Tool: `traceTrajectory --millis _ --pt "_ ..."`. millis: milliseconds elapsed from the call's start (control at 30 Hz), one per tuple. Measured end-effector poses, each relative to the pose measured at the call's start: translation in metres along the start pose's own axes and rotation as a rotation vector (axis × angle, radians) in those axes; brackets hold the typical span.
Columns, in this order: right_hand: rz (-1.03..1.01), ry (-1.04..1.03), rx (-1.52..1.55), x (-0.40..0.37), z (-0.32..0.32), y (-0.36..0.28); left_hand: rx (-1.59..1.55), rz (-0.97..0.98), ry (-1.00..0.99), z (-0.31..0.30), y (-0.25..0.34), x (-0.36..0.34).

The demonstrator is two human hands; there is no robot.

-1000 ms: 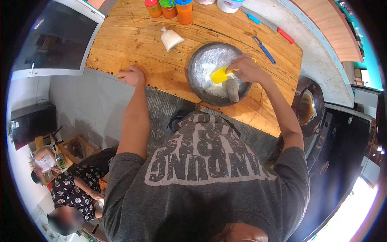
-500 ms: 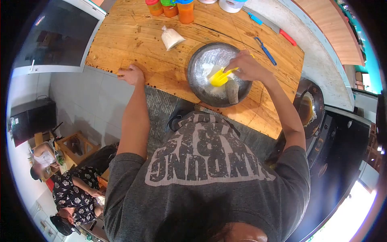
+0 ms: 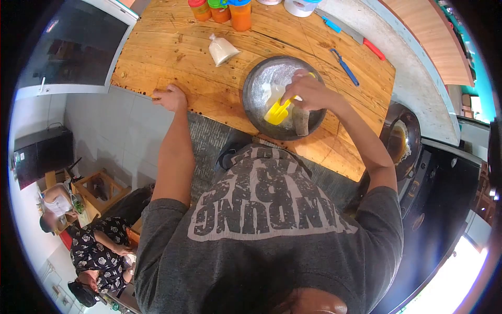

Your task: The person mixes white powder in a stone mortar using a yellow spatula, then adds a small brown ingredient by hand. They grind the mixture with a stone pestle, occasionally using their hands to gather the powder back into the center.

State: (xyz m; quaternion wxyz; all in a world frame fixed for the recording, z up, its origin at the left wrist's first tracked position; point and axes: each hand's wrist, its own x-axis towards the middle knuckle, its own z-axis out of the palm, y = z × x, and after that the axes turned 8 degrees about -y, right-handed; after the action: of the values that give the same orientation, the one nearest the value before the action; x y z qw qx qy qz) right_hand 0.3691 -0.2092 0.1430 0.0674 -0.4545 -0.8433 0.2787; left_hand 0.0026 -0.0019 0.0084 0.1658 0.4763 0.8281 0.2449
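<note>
A wide, dark stone mortar rests on the wooden table with white powder spread over its inside. My right hand is over the mortar, closed around the handle of a yellow plastic spatula. The spatula's blade is down in the bowl, against the powder. Beside the blade leans a short grey stone pestle, its upper part close under my right hand. My left hand lies on the near left edge of the table, fingers stretched over the wood, holding nothing.
On the wooden table are a tied bag of pale powder, lidded orange jars, a blue peeler and a red-handled knife. A pan of oil is at right. Two people work at lower left.
My right hand has moved left and slightly toward me with the spatula. The blade has swung toward the mortar's near left side. My left hand, the mortar and the pestle stay put.
</note>
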Motion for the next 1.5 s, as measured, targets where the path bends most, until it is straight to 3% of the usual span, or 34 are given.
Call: traceTrajectory --millis 167,367,600,700,867,1033,1133,1167,1267,1367,1467,1500 --pt "0.078 -0.006 -0.062 -0.002 -0.001 0.028 0.034 0.072 0.168 0.019 -0.016 0.011" --pt "-0.075 -0.009 0.033 0.015 0.004 -0.005 0.033 0.117 0.178 0.019 -0.018 0.011" --pt "0.088 0.078 -0.067 0.005 -0.005 0.016 0.017 0.083 0.139 0.019 -0.016 0.012" --pt "0.035 0.007 -0.023 0.018 0.001 -0.005 0.024 0.085 0.126 0.019 -0.018 0.012" --pt "0.109 0.085 -0.086 0.012 0.012 0.021 0.051 0.062 0.161 0.024 -0.020 0.016" --pt "0.061 0.083 -0.052 0.018 0.005 -0.004 -0.009 0.004 0.045 0.005 -0.002 0.002" --pt "0.112 0.106 -0.091 0.016 0.010 0.009 -0.018 -0.004 0.060 0.003 -0.002 0.001" --pt "0.220 0.063 -0.086 0.010 0.008 0.014 -0.019 -0.003 0.070 0.003 -0.002 0.001" --pt "0.231 0.146 -0.137 0.004 0.002 0.011 -0.026 0.000 0.045 -0.003 0.003 -0.004" --pt "0.158 0.093 -0.072 0.016 0.001 -0.011 -0.005 -0.001 0.065 0.007 -0.004 0.003" --pt "0.149 0.217 -0.166 0.014 0.023 0.004 0.004 0.010 0.091 0.012 -0.008 0.007" --pt "0.213 0.176 -0.176 0.011 0.015 0.003 0.002 0.012 0.086 0.010 -0.006 0.007"
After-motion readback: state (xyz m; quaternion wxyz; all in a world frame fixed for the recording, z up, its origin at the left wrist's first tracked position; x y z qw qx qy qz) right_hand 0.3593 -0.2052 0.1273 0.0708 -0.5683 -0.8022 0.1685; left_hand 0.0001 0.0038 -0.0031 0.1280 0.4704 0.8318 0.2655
